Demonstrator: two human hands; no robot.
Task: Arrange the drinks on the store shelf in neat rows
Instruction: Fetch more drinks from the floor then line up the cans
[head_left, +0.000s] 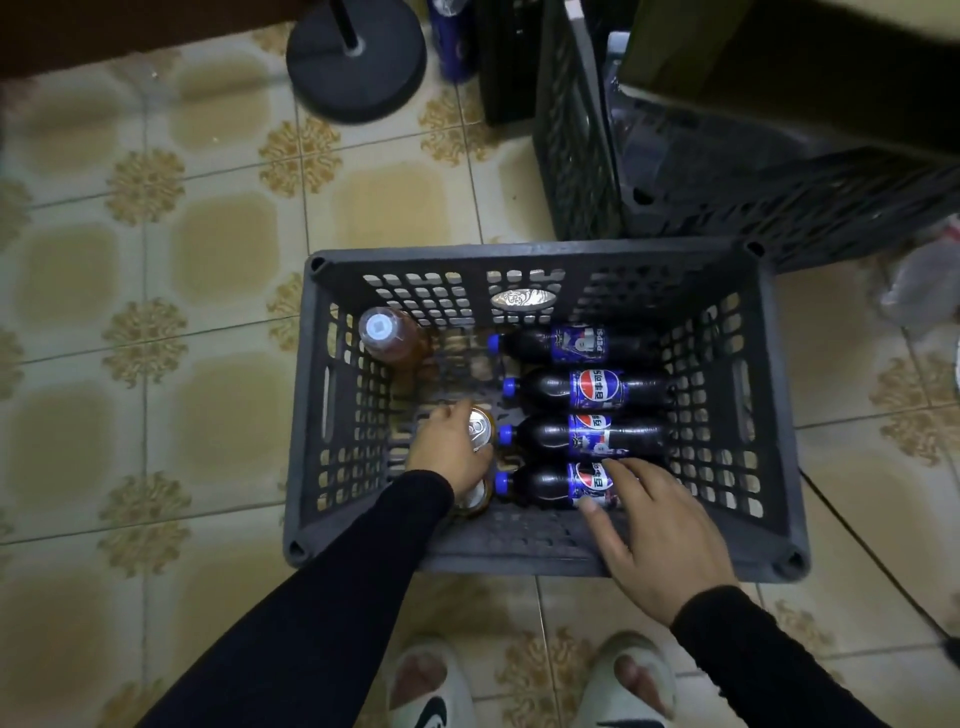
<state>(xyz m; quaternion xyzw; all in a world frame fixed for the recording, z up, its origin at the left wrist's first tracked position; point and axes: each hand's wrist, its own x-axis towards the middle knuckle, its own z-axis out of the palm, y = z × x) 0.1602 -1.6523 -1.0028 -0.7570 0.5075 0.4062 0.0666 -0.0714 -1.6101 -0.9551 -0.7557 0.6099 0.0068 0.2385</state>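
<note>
A grey plastic crate (545, 551) stands on the tiled floor in front of my feet. Inside it lie several dark cola bottles (587, 387) with blue caps, side by side on the right. An amber tea bottle (387, 338) stands upright in the far left corner. My left hand (449, 449) grips an upright silver-topped can (479, 427) near the crate's left side, and a second can (475, 499) sits just under my wrist. My right hand (654, 535) reaches over the near rim, fingers spread, touching the nearest cola bottle (540, 486).
A second dark crate (582, 156) holding a black container stands behind on the right. A round black stand base (356, 62) and a blue can (454, 47) sit at the far edge. A crumpled plastic bag (924, 280) lies at right. My sandalled feet (431, 686) are below.
</note>
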